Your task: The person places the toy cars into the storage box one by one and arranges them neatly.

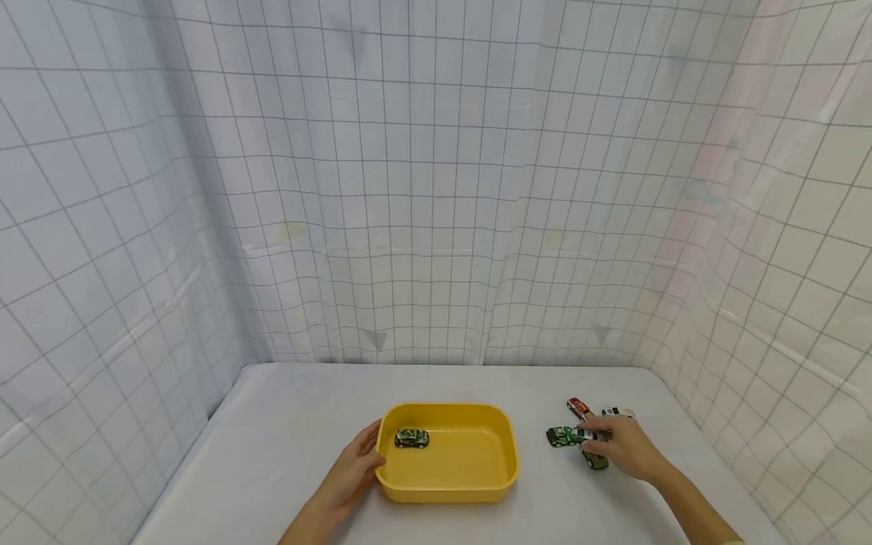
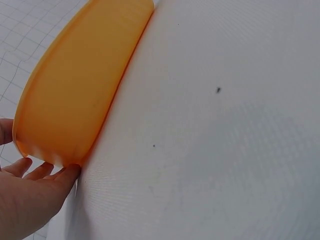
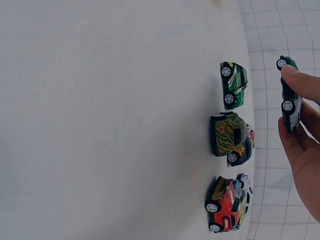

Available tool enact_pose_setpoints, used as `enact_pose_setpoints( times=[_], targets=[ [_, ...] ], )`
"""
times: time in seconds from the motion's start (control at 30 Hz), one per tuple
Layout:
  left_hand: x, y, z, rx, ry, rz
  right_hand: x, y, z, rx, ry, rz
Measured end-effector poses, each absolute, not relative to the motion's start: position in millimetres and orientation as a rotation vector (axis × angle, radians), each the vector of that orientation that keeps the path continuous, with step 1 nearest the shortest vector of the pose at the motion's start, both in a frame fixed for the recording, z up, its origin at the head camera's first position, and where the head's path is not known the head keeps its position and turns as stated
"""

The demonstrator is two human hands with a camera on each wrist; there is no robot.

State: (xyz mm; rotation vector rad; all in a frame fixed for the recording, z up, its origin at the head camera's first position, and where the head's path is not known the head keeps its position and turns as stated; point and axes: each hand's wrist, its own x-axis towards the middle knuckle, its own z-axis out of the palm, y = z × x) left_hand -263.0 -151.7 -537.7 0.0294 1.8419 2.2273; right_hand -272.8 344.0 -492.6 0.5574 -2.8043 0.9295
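My left hand [image 1: 350, 471] grips the left side of a yellow plastic tray [image 1: 463, 463], thumb at the rim and fingers against the outer wall [image 2: 70, 105]. Inside the tray, near its left end, sits a camouflage toy car [image 1: 412, 438]. Over on the right, my right hand [image 1: 628, 446] pinches a green-and-white toy car [image 3: 291, 95] between thumb and fingers, raised above the table in the right wrist view. Close by stand a green toy car [image 3: 234, 85] and a tiger-striped one [image 3: 229, 134]. A red toy car [image 3: 223, 206] is farther along.
Behind the right hand a white toy car [image 1: 618, 412] shows partly. A dark blue toy car [image 3: 240, 154] stands against the striped one. White cloth covers the table [image 1: 293, 409]. Gridded curtains [image 1: 422, 227] hang at the back and on both sides.
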Motion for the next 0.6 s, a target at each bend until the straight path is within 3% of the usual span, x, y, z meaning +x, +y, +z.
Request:
enact_pose_setpoints(
  times=[0.6],
  targets=[
    [-264, -152, -538, 0.033, 1.841, 2.241, -288, 300, -484, 0.685, -2.787, 0.897]
  ],
)
